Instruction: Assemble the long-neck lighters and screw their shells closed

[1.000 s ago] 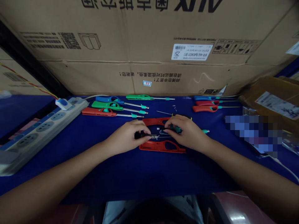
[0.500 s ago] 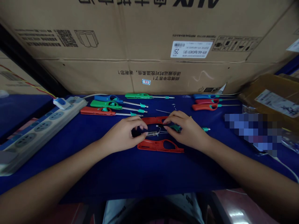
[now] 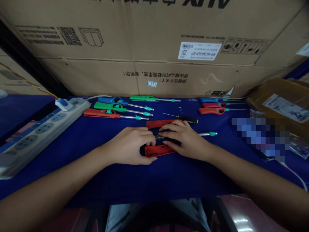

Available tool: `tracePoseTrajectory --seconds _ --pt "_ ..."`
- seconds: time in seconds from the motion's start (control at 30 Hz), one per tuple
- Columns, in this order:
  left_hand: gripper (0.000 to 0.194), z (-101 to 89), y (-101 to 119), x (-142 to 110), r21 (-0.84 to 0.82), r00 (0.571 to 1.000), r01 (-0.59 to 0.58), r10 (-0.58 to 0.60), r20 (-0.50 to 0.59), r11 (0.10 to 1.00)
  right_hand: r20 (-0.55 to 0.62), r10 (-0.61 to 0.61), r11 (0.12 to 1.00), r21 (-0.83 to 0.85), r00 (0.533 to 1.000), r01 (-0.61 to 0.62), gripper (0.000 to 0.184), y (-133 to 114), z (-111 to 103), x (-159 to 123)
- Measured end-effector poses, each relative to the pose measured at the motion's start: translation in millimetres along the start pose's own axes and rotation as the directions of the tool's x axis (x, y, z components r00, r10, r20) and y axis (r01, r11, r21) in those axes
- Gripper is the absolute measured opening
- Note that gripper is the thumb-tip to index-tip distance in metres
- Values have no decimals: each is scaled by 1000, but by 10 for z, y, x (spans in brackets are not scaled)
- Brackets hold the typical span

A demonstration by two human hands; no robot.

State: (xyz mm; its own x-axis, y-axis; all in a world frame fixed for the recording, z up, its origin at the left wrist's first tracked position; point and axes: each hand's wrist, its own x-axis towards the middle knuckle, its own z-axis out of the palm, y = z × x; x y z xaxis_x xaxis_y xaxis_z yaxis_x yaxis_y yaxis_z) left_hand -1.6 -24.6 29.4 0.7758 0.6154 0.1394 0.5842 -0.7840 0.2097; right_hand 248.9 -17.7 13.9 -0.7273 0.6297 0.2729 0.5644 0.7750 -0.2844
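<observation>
My left hand [image 3: 131,146] is around the left end of the near red lighter shell half [image 3: 155,150], thumb along its near edge and fingers apart from the thumb. My right hand [image 3: 184,137] reaches over the middle, fingertips and thumb closing on the small clear-and-metal inner part [image 3: 159,137], much of it hidden. The far red shell half [image 3: 156,123] lies behind the fingers. A metal lighter tube [image 3: 205,134] with a green tip sticks out right of my right hand. Behind that hand lies a black-and-yellow screwdriver [image 3: 189,120].
Assembled lighters lie at left: red [image 3: 101,113], green [image 3: 108,106] and blue [image 3: 111,101]. Another green lighter [image 3: 143,98] is at the back. Several more [image 3: 212,111] lie at right. A power strip [image 3: 45,127] borders the left. Cardboard [image 3: 154,58] stands behind; tiny screws [image 3: 180,109] lie before it.
My left thumb has moved off the inner part, down to the near shell half. My right hand has shifted left over the inner parts, uncovering the screwdriver's handle.
</observation>
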Motion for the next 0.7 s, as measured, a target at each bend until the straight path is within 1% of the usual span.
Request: tracePoseTrajectory --seconds 0.13,0.27,0.37,0.43,0.5,0.63,0.7 --pt "26 38 47 -1 16 998 -48 49 -49 999 18 4 998 68 1000 -5 25 12 16 14" --pt "26 26 14 -12 37 994 -87 89 -58 996 -25 21 993 114 999 -18 22 9 10 17" --pt "27 25 -26 -20 12 985 -166 166 -51 986 -60 36 991 130 998 -28 22 9 30 24" --pt "30 42 -34 -21 5 971 -231 231 -63 973 -75 43 990 136 996 -33 22 16 54 31" --pt "33 66 -26 -18 19 960 -267 268 -84 963 -78 42 990 138 996 -31 22 26 80 41" --pt "33 93 -3 -16 57 952 -283 288 -106 957 -75 25 993 118 997 -16 16 38 109 66" --pt "33 88 -11 -18 73 951 -279 286 -114 958 -104 24 994 105 994 -13 12 45 104 74"
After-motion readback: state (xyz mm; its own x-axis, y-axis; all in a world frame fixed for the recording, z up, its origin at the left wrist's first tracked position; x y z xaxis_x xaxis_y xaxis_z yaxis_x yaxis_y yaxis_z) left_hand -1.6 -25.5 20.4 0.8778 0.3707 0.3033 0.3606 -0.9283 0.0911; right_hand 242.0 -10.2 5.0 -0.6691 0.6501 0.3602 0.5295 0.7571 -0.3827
